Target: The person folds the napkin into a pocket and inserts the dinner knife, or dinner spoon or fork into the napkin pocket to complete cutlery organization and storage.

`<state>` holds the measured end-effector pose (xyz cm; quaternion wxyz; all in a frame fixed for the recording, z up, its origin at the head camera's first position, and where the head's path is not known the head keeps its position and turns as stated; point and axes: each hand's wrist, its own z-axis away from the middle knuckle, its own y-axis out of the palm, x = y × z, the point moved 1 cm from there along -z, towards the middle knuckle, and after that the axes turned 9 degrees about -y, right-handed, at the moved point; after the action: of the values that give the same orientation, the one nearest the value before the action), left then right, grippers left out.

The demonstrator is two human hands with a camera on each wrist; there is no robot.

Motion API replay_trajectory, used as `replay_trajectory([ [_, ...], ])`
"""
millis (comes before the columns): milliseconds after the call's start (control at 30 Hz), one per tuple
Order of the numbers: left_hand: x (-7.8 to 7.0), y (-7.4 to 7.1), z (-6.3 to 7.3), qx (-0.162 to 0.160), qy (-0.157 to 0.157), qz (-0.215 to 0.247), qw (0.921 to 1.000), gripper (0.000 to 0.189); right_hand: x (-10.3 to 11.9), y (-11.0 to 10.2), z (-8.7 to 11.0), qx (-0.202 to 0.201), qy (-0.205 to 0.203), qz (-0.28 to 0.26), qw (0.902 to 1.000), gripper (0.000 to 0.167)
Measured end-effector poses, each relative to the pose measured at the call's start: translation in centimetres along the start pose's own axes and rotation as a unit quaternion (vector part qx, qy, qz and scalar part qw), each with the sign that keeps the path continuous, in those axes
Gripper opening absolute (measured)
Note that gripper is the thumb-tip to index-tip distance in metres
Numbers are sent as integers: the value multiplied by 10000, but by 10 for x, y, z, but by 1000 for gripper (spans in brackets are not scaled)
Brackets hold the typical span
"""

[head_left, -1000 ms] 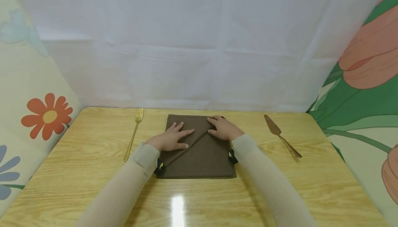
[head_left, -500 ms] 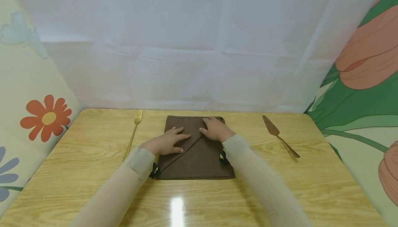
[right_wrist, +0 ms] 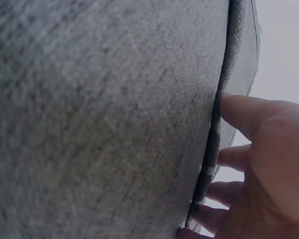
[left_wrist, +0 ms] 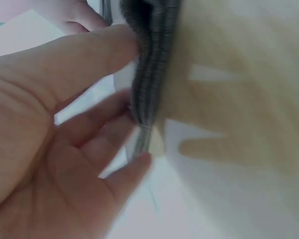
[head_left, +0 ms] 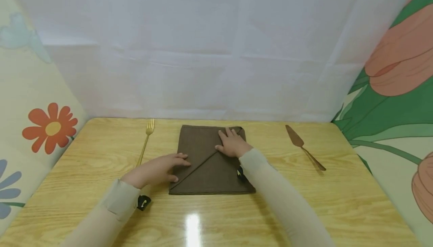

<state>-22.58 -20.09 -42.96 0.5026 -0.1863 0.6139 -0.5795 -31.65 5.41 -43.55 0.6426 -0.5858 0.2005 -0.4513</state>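
Observation:
A brown cloth napkin (head_left: 209,177) lies folded into a rough square on the wooden table, a diagonal fold edge crossing it from lower left to upper right. My left hand (head_left: 157,170) is at its left side, fingertips over the left edge and thumb near the lower-left corner. In the left wrist view the layered cloth edge (left_wrist: 152,64) shows right at the thumb and fingertips, which are fairly straight. My right hand (head_left: 233,143) rests spread on the upper right part, and in the right wrist view its fingertips touch the fold edge (right_wrist: 217,124).
A gold fork (head_left: 147,138) lies left of the napkin, its handle end hidden behind the left hand. To the right lies a copper-coloured cake server (head_left: 299,141). A white cloth backdrop (head_left: 216,70) hangs behind the table (head_left: 338,202), with flower-printed panels on both sides.
My left hand has slid off the napkin's middle, toward me and left, to its left edge. The right hand has shifted slightly left and stays on the cloth.

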Motion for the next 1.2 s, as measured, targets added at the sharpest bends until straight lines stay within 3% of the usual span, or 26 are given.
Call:
replay_trajectory([
  [267, 7, -1, 21, -508, 909, -84, 9945, 17, -1, 0, 0, 67, -30, -122, 9999, 74],
  [667, 9, -11, 32, -236, 886, 298, 9953, 18, 1, 2, 0, 29, 99, -182, 9998, 93],
  [833, 16, -16, 30, -280, 669, 789, 9942, 20, 5, 0, 4, -150, 28, -260, 9995, 83],
  [967, 23, -22, 25, -393, 201, 1129, 9926, 25, 13, 1, 8, -282, -269, -504, 9980, 68],
  [1200, 35, -27, 9, -1107, -557, 1546, 9802, 28, 32, 8, 24, -335, -852, -747, 9930, 51],
])
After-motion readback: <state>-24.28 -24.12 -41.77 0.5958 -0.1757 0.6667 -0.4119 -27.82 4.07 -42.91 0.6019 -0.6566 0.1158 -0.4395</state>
